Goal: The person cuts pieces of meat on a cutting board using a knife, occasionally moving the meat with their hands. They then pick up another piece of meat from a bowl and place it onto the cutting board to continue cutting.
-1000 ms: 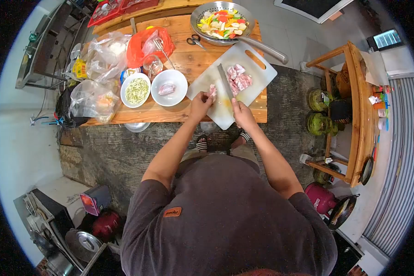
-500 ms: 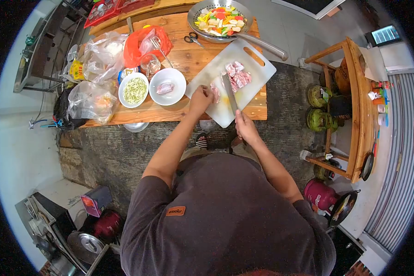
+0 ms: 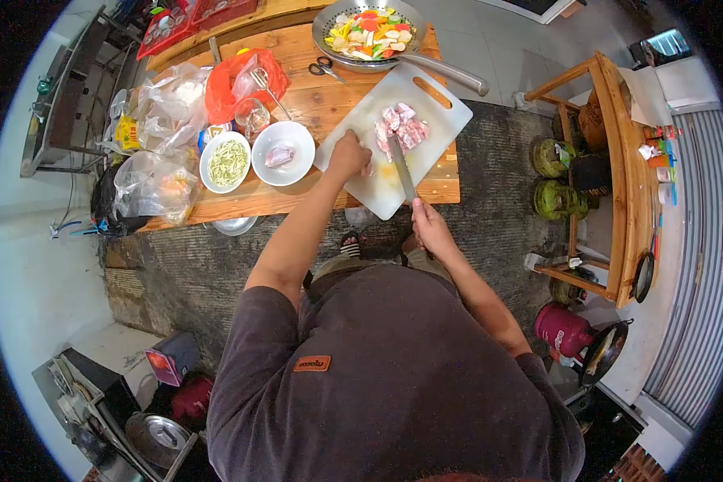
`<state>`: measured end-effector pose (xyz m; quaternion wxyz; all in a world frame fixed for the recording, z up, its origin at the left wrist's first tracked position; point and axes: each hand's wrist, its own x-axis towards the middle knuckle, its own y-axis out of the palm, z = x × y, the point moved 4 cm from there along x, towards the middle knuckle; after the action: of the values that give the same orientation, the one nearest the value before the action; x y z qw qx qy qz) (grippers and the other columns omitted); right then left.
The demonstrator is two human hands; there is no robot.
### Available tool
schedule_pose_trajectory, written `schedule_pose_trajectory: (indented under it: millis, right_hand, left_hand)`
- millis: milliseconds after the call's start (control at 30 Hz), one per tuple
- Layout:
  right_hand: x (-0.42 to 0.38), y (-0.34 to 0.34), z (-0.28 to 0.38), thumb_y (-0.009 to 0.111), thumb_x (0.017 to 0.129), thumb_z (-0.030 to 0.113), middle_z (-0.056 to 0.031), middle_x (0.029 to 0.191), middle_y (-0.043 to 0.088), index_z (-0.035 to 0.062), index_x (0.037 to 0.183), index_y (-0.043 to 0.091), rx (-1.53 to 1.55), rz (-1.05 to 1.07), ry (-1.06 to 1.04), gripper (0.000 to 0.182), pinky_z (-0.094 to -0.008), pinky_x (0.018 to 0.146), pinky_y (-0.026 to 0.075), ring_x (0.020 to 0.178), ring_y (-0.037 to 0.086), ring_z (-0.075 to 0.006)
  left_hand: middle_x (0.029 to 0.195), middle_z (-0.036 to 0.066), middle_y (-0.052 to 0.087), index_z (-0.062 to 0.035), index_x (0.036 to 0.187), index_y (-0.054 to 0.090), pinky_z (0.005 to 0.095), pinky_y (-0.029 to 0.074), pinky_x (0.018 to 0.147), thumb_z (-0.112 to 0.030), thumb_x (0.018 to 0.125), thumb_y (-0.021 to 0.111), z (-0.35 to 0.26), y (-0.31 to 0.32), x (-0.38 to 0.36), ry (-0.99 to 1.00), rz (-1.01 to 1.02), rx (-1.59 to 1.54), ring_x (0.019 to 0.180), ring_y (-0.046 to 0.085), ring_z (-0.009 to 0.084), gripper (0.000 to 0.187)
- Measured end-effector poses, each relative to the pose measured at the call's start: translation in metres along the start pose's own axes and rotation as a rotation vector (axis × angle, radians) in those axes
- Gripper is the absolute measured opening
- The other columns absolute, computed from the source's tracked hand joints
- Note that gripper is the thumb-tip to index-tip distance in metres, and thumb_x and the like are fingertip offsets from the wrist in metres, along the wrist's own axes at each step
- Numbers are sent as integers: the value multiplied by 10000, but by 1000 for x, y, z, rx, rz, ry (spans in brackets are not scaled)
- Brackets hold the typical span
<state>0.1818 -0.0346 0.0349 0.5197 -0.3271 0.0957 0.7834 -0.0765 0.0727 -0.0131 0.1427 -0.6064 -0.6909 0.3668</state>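
A white cutting board [image 3: 446,120] lies at an angle over the table's front edge. My right hand [image 3: 431,227] grips the handle of a knife [image 3: 402,169], its blade pointing away from me with the tip at a heap of chopped raw meat [image 3: 410,131]. Left of the blade, my left hand [image 3: 350,156] is closed over a piece of raw meat [image 3: 368,169], mostly hidden under its fingers. Beside that hand stands a white bowl [image 3: 304,169] with a chunk of meat [image 3: 279,155] in it.
Another bowl [image 3: 209,178] holds shredded greens. A perforated pan [image 3: 320,40] of sliced vegetables stands at the back, its handle jutting right. Scissors [image 3: 324,68], a glass [image 3: 251,116], an orange-red bag [image 3: 221,96] and clear plastic bags [image 3: 157,185] share the wooden table [image 3: 301,88].
The knife tip has shifted slightly against the meat heap. My left hand now covers more of the meat piece beneath it. The whole view has shifted a little.
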Motion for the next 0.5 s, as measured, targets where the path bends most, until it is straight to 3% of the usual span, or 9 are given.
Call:
schedule_pose_trajectory:
  millis: [67,133,167,233,333,500]
  right_hand:
    - [-1,-1,0,389,1083,512,25,583,374,89,903,467,-2,-4,6,466,-284,415,338,440,376,-99]
    - [-3,-1,1,387,1084,507,26,572,366,89,900,461,24,8,-14,462,-289,413,333,433,367,-100]
    - [-2,-1,-3,387,1084,507,26,572,366,89,900,461,24,12,-13,462,-289,413,333,433,367,-100]
    - [3,0,-4,385,1085,504,29,562,356,92,899,458,36,15,-80,458,-291,412,331,426,357,-101]
    - [0,2,-3,385,1085,502,31,557,353,93,900,460,62,35,-56,456,-294,409,329,420,353,-102]
    - [-2,5,-12,385,1085,505,26,556,353,92,894,459,81,42,-27,461,-296,405,328,418,356,-106]
  left_hand:
    - [981,270,691,45,1074,549,475,550,795,-134,824,710,-16,-17,-9,35,-44,-66,932,694,399,347]
    - [924,221,678,19,1052,556,472,535,763,-140,891,663,-39,-40,-25,62,-88,-420,870,677,402,250]
    - [924,221,678,19,1052,556,472,535,763,-140,891,663,-41,-40,-31,59,-90,-419,870,677,402,250]
    - [1023,203,652,6,1064,566,456,531,814,-68,883,655,-58,-51,-47,452,-390,42,976,660,382,215]
    - [1124,207,604,4,1096,573,442,517,880,-36,841,673,-25,-5,-61,618,-287,204,1082,609,386,277]
    - [1190,232,568,25,1153,567,436,505,932,-7,813,672,-13,20,-112,735,-250,94,1119,571,405,357]
